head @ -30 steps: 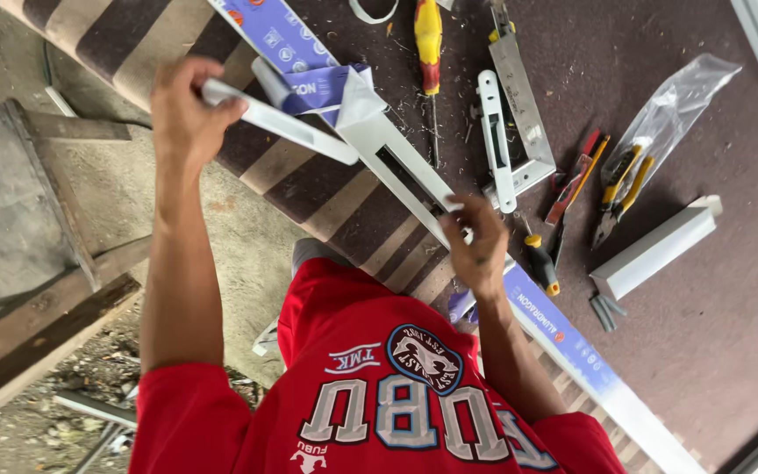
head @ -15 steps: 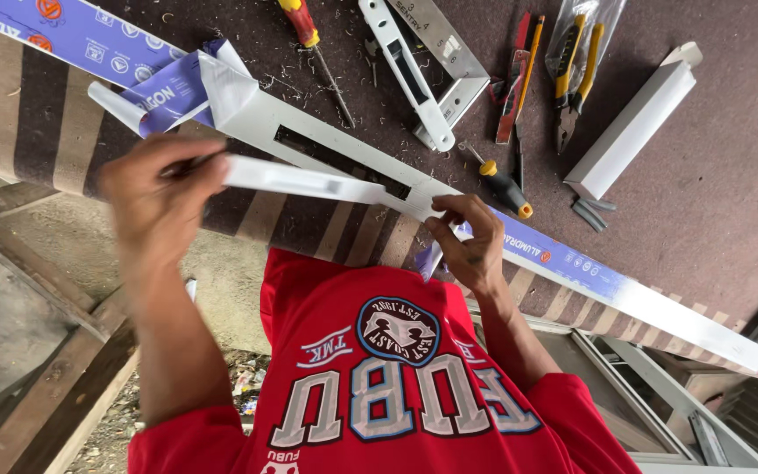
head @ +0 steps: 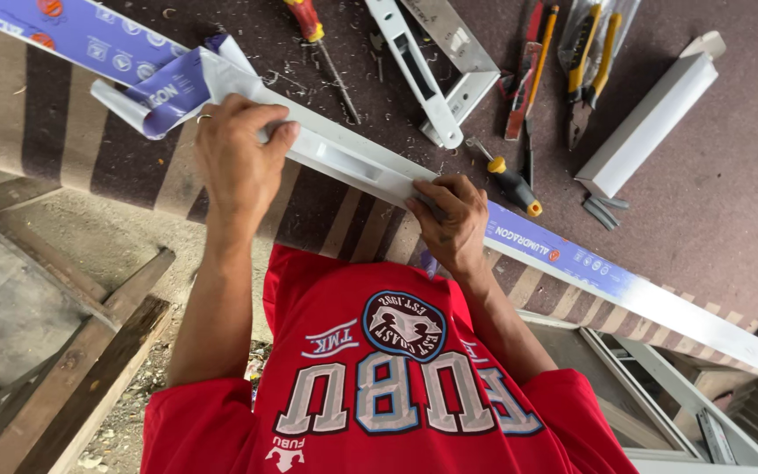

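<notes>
Dark brown felt-like workbench covering (head: 730, 202), littered with metal shavings, fills the upper part of the head view, with a striped cloth edge (head: 63, 132) hanging toward the person and weathered wooden planks (head: 72, 369) below. Across this surface lies a long white metal profile (head: 353, 162), partly wrapped in blue printed protective film (head: 563, 254); it runs diagonally from beyond the left hand to far past the right hand. Left hand (head: 237, 162), fingers curled over the top, grips the profile near its peeled-back film end (head: 168, 88); a ring shows on one finger. Right hand (head: 454, 219) is closed on the same profile further along, thumb and fingertips pinching its near edge, just where the bare white section meets the blue film. Between the two hands a rectangular slot (head: 339, 161) is cut into the profile's face.

Beyond the hands, away from the body, lie a red-and-yellow screwdriver (head: 322, 48), a white slotted bracket piece (head: 414, 70) and a grey metal angle piece (head: 458, 44) touching it. Just beyond the right hand rests a short yellow-and-black screwdriver (head: 511, 180). Further out are a red-handled cutter (head: 524, 92), yellow-handled pliers in a clear bag (head: 589, 61), and a short white offcut of profile (head: 647, 127). A red printed shirt (head: 379, 386) occupies the foreground.
</notes>
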